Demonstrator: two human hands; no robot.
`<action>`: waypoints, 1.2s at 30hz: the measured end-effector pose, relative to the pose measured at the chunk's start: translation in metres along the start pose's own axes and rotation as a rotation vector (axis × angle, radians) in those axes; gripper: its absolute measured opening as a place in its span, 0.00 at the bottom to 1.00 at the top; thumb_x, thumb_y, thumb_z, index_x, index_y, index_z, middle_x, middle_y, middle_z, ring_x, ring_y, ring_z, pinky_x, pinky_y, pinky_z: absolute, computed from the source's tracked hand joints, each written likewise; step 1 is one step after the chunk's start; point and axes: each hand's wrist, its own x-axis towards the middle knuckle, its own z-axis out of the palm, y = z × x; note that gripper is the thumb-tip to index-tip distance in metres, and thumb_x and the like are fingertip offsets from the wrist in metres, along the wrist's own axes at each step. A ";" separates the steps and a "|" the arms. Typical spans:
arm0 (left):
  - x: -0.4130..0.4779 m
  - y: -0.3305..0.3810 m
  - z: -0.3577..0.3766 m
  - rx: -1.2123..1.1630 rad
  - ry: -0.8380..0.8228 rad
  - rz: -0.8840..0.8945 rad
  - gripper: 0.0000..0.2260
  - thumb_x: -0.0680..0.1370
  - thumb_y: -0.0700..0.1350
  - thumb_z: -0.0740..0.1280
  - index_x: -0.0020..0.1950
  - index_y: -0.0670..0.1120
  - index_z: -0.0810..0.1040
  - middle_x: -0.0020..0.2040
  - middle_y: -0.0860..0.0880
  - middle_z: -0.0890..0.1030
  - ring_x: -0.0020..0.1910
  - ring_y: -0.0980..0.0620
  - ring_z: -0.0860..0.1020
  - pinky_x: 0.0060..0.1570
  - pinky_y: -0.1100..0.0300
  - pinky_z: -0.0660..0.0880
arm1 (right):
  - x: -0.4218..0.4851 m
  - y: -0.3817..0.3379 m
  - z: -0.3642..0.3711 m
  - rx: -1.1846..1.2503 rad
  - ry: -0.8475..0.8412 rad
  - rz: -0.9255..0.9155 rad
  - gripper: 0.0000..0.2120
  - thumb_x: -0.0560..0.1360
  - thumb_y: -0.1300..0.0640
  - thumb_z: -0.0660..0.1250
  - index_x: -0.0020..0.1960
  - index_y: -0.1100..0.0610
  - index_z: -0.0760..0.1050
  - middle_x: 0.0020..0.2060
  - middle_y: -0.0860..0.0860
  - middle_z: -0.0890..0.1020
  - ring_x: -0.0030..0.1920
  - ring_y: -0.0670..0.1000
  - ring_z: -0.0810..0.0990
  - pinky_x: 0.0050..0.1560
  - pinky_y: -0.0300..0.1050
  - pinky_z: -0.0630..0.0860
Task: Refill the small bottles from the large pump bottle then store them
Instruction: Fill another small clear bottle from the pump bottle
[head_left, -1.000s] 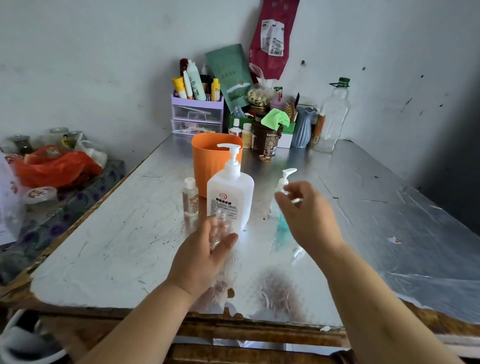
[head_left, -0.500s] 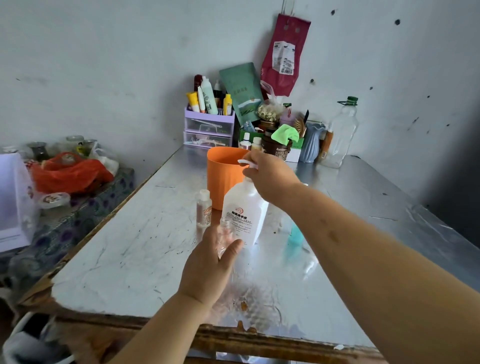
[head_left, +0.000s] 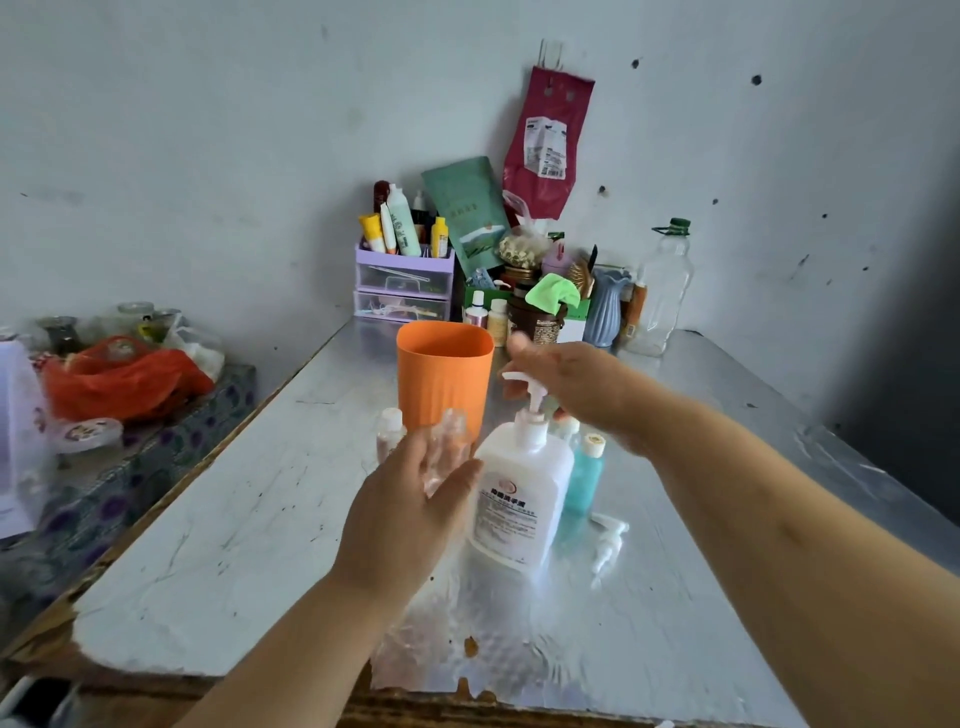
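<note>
The tabletop (head_left: 234, 519) looked like sheet metal, shiny and reflective near the front and scuffed and scratched elsewhere, above a rough wooden edge (head_left: 441, 707). The large pump bottle (head_left: 519, 493) was milky, semi-matt plastic. The small bottle (head_left: 448, 441) was clear glossy plastic. The orange cup (head_left: 441, 374) was matt, finely ribbed plastic, the teal bottle (head_left: 584, 480) translucent plastic, and the red bag (head_left: 124, 374) crinkled glossy film.

Big white pump bottle (head_left: 519, 493) stands mid-table. Small clear bottle (head_left: 447, 447) is held up just left; small blue bottle (head_left: 584, 480), pump off, stands just right.
</note>
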 end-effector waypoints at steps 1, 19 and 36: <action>0.008 0.008 -0.003 0.040 -0.022 0.005 0.23 0.76 0.66 0.61 0.65 0.54 0.71 0.60 0.55 0.81 0.54 0.53 0.81 0.50 0.56 0.78 | 0.005 -0.002 0.002 0.089 0.051 0.056 0.27 0.80 0.38 0.50 0.59 0.57 0.78 0.49 0.49 0.82 0.51 0.51 0.78 0.49 0.46 0.74; 0.065 0.044 -0.004 0.235 -0.205 -0.147 0.17 0.77 0.55 0.67 0.63 0.52 0.71 0.59 0.50 0.80 0.55 0.47 0.78 0.56 0.47 0.76 | 0.040 -0.008 0.024 0.152 0.154 0.228 0.22 0.83 0.52 0.46 0.58 0.63 0.74 0.42 0.61 0.83 0.36 0.54 0.78 0.33 0.42 0.69; 0.069 0.036 -0.004 0.099 -0.196 0.005 0.14 0.77 0.50 0.70 0.62 0.54 0.75 0.59 0.55 0.80 0.54 0.53 0.78 0.49 0.58 0.72 | 0.052 0.008 0.025 0.133 0.158 0.197 0.21 0.83 0.54 0.47 0.55 0.63 0.76 0.52 0.63 0.82 0.46 0.57 0.77 0.43 0.47 0.71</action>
